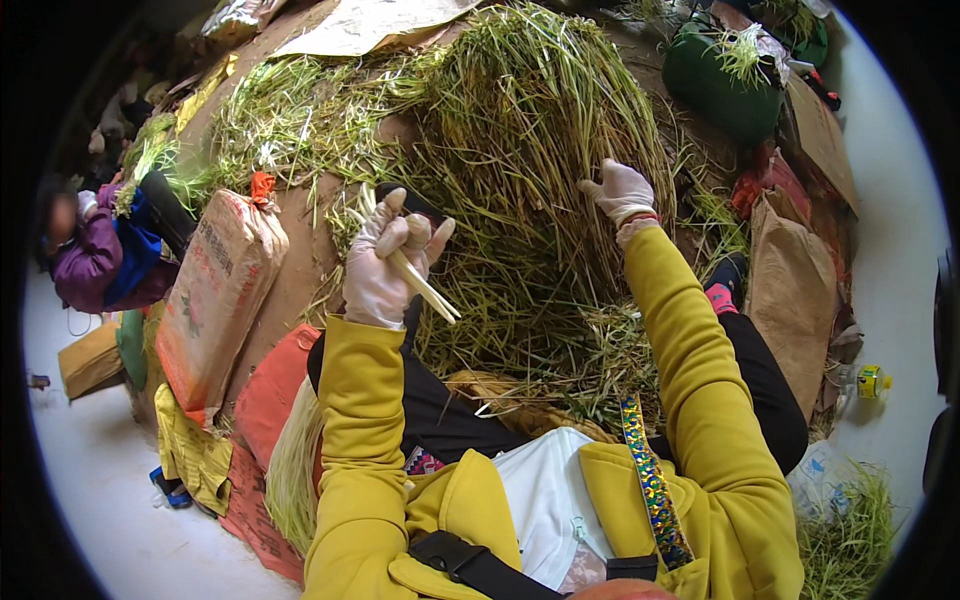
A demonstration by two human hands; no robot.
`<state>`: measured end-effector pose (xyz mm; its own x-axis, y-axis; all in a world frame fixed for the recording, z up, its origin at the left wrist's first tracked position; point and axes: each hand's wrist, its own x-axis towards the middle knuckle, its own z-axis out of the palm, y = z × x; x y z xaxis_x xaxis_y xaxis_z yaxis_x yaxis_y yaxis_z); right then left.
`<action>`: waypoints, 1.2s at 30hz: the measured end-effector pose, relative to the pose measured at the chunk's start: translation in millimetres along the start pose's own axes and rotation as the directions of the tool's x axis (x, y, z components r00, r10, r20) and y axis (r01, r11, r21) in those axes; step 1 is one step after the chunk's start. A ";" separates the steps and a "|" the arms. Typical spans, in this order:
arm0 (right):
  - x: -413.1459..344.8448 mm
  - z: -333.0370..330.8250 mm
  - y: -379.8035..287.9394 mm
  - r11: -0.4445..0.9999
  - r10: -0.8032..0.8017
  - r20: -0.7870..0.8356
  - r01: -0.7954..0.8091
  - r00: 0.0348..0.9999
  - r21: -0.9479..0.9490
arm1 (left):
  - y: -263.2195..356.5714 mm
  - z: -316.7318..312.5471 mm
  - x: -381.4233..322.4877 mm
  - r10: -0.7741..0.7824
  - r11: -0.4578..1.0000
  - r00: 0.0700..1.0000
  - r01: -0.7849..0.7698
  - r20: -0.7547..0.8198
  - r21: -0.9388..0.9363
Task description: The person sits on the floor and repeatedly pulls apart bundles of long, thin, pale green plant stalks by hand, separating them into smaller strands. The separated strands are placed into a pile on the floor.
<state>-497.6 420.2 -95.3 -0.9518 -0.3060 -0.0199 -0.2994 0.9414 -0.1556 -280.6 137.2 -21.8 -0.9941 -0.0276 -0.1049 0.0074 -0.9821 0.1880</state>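
Observation:
My left hand (382,262), in a thin whitish glove, grips several pale, peeled plant stalks (424,286). Their ends stick out on both sides of the fist. Gloved likewise, my right hand (626,193) is at the right side of a large heap of long green and brownish leafy stalks (525,127). Its thumb points left, apart from the raised index finger; whether it pinches a stalk cannot be made out. Loose leaf scraps (547,360) lie between my legs. By my left forearm rests a bundle of pale stalks (291,472).
A full printed sack (214,300) stands at the left, near a seated person in a purple sleeve (90,262). Leaf litter (300,127) spreads behind it. On the right are a dark green bag (720,90), a brown paper sack (791,292) and a plastic bottle (866,381).

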 end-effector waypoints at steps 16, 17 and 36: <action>-122.6 -28.7 -32.3 -0.069 -0.336 0.102 -0.133 0.936 0.989 | -30.6 -6.6 4.7 -0.034 0.915 0.978 0.113 -0.205 0.387; -129.0 -23.6 -38.9 -0.094 -0.369 0.124 -0.169 0.921 0.981 | -35.3 -6.1 4.1 -0.019 0.879 0.973 0.126 -0.231 0.460; -150.7 0.2 -88.2 -0.288 -0.258 0.090 -0.166 0.962 0.943 | -54.7 -14.3 -0.6 0.055 0.505 0.998 -0.015 -0.015 0.863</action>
<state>-327.7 383.3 -78.8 -0.8322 -0.5503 -0.0679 0.3067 -0.3547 -0.8833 -278.9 188.2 -46.0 -0.9905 -0.0841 -0.1091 -0.0750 -0.3349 0.9393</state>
